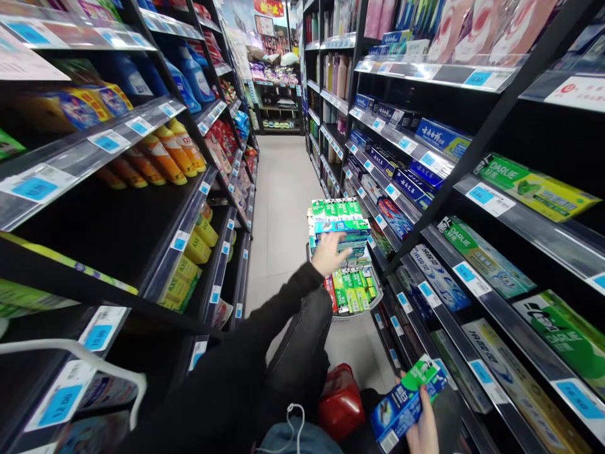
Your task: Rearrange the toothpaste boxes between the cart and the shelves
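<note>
My left hand [330, 250] reaches over a basket [352, 317], its fingers spread and slightly blurred. Just under them lie blue toothpaste boxes [354, 232]; whether the fingertips touch them I cannot tell. Behind these stand several green-and-white Darlie boxes [336, 207], and more green toothpaste boxes [352, 291] sit upright in the near end of the basket. Low at the right, my right hand [424, 424] grips a blue-and-green toothpaste box [401, 403], thumb across its top and the other fingers mostly hidden beneath.
Shelves with toothpaste boxes [543, 186] rise close on my right. On the left, shelves hold orange bottles [163, 154] and yellow boxes [182, 277]. A red object [341, 397] lies by my knees. The tiled aisle floor [283, 170] runs ahead towards a display.
</note>
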Action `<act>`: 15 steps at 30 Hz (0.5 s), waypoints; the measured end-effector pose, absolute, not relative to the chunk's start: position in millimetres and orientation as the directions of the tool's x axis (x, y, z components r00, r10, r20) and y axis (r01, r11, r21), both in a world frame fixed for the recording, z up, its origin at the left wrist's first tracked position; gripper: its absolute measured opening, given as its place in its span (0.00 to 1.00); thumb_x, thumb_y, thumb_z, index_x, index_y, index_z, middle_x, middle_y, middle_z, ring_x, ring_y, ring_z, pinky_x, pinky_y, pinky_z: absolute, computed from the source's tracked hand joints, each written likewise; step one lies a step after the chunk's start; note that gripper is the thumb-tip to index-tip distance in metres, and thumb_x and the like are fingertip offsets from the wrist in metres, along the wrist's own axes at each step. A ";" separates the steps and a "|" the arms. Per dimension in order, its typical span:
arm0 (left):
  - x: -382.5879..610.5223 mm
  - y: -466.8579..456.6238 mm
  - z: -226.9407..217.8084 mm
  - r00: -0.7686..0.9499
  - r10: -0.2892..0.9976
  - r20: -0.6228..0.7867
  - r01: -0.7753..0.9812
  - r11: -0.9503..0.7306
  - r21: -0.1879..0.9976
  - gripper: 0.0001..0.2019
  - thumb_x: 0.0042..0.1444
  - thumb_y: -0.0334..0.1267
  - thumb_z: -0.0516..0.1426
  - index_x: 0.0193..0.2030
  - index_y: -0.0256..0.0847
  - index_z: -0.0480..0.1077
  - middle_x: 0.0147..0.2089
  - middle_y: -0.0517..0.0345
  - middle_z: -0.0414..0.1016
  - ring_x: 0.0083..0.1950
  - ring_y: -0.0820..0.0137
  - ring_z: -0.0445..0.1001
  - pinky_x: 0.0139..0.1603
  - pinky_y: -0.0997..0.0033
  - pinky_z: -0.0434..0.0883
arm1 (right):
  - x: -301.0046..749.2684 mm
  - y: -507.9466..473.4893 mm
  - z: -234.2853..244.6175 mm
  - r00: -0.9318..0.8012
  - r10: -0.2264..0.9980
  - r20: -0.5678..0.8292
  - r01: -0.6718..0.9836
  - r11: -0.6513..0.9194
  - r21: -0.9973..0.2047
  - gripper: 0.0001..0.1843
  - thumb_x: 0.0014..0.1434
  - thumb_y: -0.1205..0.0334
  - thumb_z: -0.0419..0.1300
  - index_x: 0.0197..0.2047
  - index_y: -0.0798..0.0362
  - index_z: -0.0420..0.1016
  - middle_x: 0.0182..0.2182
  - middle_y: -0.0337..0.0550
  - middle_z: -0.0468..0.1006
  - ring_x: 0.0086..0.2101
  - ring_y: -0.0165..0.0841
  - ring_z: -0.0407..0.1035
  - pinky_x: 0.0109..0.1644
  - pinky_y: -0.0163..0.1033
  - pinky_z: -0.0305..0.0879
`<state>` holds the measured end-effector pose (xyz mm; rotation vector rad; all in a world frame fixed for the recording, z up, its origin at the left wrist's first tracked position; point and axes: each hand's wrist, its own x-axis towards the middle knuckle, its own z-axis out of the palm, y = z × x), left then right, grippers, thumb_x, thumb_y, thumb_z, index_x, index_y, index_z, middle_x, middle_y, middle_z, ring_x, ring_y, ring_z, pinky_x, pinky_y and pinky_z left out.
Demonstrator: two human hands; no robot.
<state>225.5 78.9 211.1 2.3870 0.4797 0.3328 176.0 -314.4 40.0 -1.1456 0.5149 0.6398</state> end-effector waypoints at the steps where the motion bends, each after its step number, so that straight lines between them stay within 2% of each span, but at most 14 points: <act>1: 210.5 52.6 203.0 0.944 0.327 0.042 0.208 -0.690 0.694 0.25 0.62 0.48 0.51 0.62 0.36 0.61 0.59 0.44 0.67 0.62 0.55 0.62 0.66 0.54 0.59 | 174.3 -305.5 52.3 0.723 0.218 -0.656 -0.691 0.265 -0.673 0.37 0.40 0.34 0.68 0.47 0.52 0.78 0.40 0.48 0.82 0.44 0.48 0.76 0.51 0.54 0.72; 2: 194.8 26.5 193.4 0.974 0.224 -0.028 0.176 -0.675 0.716 0.23 0.57 0.49 0.58 0.55 0.38 0.67 0.52 0.49 0.73 0.54 0.59 0.70 0.59 0.59 0.66 | 173.0 -295.2 66.2 0.732 0.241 -0.637 -0.681 0.262 -0.684 0.39 0.43 0.34 0.66 0.51 0.53 0.76 0.42 0.48 0.82 0.46 0.48 0.75 0.52 0.54 0.72; 3: 179.1 1.6 183.0 0.987 0.059 -0.147 0.150 -0.639 0.755 0.27 0.49 0.52 0.64 0.52 0.39 0.69 0.47 0.52 0.75 0.45 0.62 0.74 0.50 0.64 0.71 | 172.0 -283.7 80.9 0.746 0.260 -0.613 -0.666 0.264 -0.698 0.41 0.45 0.34 0.66 0.55 0.53 0.74 0.44 0.49 0.81 0.47 0.47 0.75 0.54 0.54 0.71; 4: 163.8 -21.4 173.0 0.932 -0.145 -0.332 0.201 -0.557 0.806 0.31 0.47 0.53 0.66 0.54 0.39 0.68 0.48 0.51 0.75 0.42 0.64 0.74 0.46 0.65 0.72 | 171.7 -271.4 95.5 0.767 0.264 -0.585 -0.641 0.272 -0.718 0.43 0.46 0.35 0.65 0.58 0.54 0.71 0.45 0.49 0.81 0.48 0.46 0.74 0.54 0.54 0.70; 5: 149.3 -41.9 164.4 0.869 -0.249 -0.427 0.270 -0.485 0.832 0.36 0.43 0.55 0.68 0.55 0.38 0.66 0.50 0.50 0.75 0.42 0.63 0.75 0.45 0.65 0.73 | 171.9 -259.0 109.3 0.794 0.251 -0.554 -0.608 0.282 -0.743 0.45 0.47 0.35 0.65 0.61 0.54 0.68 0.45 0.49 0.81 0.48 0.46 0.74 0.54 0.54 0.70; 6: 136.2 -59.4 157.9 0.852 -0.284 -0.439 0.301 -0.421 0.856 0.41 0.38 0.56 0.69 0.56 0.38 0.65 0.51 0.49 0.74 0.45 0.62 0.75 0.46 0.64 0.72 | 172.8 -247.2 121.6 0.820 0.237 -0.521 -0.571 0.288 -0.769 0.46 0.47 0.36 0.66 0.63 0.54 0.66 0.45 0.50 0.81 0.48 0.45 0.74 0.54 0.54 0.70; 7: 124.8 -73.6 153.9 0.863 -0.261 -0.433 0.323 -0.373 0.870 0.43 0.36 0.57 0.70 0.56 0.39 0.64 0.53 0.48 0.73 0.48 0.59 0.74 0.48 0.63 0.72 | 174.0 -236.5 131.8 0.842 0.227 -0.488 -0.537 0.286 -0.793 0.46 0.48 0.37 0.66 0.64 0.54 0.65 0.45 0.50 0.81 0.48 0.45 0.74 0.54 0.53 0.70; 8: 115.3 -84.5 152.4 0.898 -0.173 -0.405 0.331 -0.338 0.881 0.42 0.35 0.58 0.70 0.55 0.39 0.64 0.52 0.48 0.73 0.50 0.58 0.73 0.49 0.62 0.71 | 175.6 -227.4 139.7 0.858 0.228 -0.460 -0.510 0.280 -0.813 0.47 0.49 0.37 0.66 0.65 0.54 0.63 0.45 0.50 0.80 0.48 0.45 0.74 0.55 0.53 0.69; 11: 99.5 -95.0 160.7 0.953 0.090 -0.289 0.302 -0.276 0.912 0.33 0.44 0.62 0.64 0.49 0.40 0.65 0.46 0.53 0.74 0.47 0.59 0.73 0.47 0.63 0.69 | 181.3 -213.2 149.4 0.876 0.289 -0.386 -0.458 0.244 -0.855 0.48 0.50 0.37 0.65 0.67 0.53 0.59 0.48 0.51 0.79 0.49 0.44 0.74 0.56 0.52 0.68; 13: 99.6 -81.4 172.7 0.970 0.140 -0.200 0.232 -0.271 0.934 0.29 0.50 0.62 0.58 0.48 0.40 0.66 0.43 0.55 0.75 0.43 0.62 0.73 0.45 0.65 0.68 | 185.3 -214.5 146.2 0.896 0.334 -0.293 -0.373 0.207 -0.904 0.45 0.52 0.36 0.62 0.66 0.51 0.59 0.52 0.52 0.76 0.52 0.42 0.72 0.58 0.50 0.67; 15: 107.4 -50.8 188.1 0.978 0.181 -0.105 0.162 -0.336 0.928 0.29 0.52 0.62 0.57 0.49 0.40 0.66 0.46 0.54 0.75 0.44 0.63 0.72 0.47 0.65 0.68 | 189.0 -223.2 137.9 0.911 0.365 -0.192 -0.264 0.160 -0.951 0.39 0.55 0.37 0.61 0.63 0.50 0.63 0.55 0.52 0.73 0.53 0.40 0.71 0.60 0.48 0.65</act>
